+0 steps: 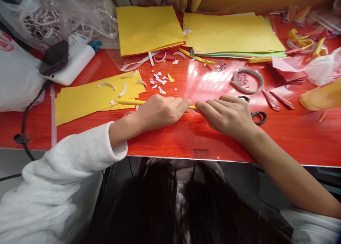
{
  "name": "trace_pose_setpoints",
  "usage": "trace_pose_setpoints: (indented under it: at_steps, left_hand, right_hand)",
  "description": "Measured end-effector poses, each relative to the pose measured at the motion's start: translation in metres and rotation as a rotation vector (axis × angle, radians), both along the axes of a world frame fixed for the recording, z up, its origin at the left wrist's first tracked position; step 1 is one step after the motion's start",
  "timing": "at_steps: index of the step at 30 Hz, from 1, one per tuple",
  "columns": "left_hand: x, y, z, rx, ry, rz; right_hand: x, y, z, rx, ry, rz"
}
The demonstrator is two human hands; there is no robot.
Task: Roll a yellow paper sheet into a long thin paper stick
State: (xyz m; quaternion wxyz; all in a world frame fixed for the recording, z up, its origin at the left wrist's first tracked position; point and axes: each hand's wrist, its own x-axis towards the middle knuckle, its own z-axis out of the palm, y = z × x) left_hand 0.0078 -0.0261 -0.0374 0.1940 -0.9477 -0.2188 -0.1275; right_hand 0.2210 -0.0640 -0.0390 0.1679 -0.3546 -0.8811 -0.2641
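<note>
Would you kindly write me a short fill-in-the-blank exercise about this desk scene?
1. The left hand and right hand both grip a thin paper tube whose colour is ____.
2. Black scissors handles show beside the person's ____ hand.
3. The colour of the tabletop is ____.

Missing words: yellow; right; red.

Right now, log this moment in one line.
left hand: grips yellow tube; right hand: grips same tube; scissors: partly hidden by right hand

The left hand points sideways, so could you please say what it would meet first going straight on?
Most likely the right hand, which faces the left hand along the thin yellow rod, though exact depth is hard to judge.
</note>
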Motion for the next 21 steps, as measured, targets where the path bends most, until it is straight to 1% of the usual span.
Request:
trace_pose_setpoints:
  at_steps: [3,6,9,11,15,18,21]
  left_hand:
    - [0.000,0.000,0.002,-0.013,-0.024,-0.001]
    - [0.000,-0.001,0.005,0.053,-0.029,-0.007]
    - [-0.001,-0.001,0.007,0.096,-0.008,-0.025]
    - [-0.001,-0.002,0.008,0.075,0.026,-0.043]
    - [0.000,-0.003,0.008,-0.027,0.043,-0.055]
    - [-0.001,0.000,0.010,-0.093,0.035,-0.040]
    - [-0.007,0.009,0.014,-0.112,0.047,0.030]
  right_hand:
    - [-0.001,0.001,-0.001,-0.054,-0.018,-0.028]
    - [-0.003,0.001,-0.002,-0.148,0.012,-0.066]
    - [-0.003,0.001,-0.002,-0.183,0.042,-0.064]
    - [-0.002,0.000,-0.002,-0.188,0.040,-0.048]
    - [-0.001,0.000,-0.003,-0.223,0.011,-0.051]
    - [-0.001,0.002,-0.004,-0.260,0.042,-0.103]
    - [0.001,0.005,-0.004,-0.341,0.177,-0.184]
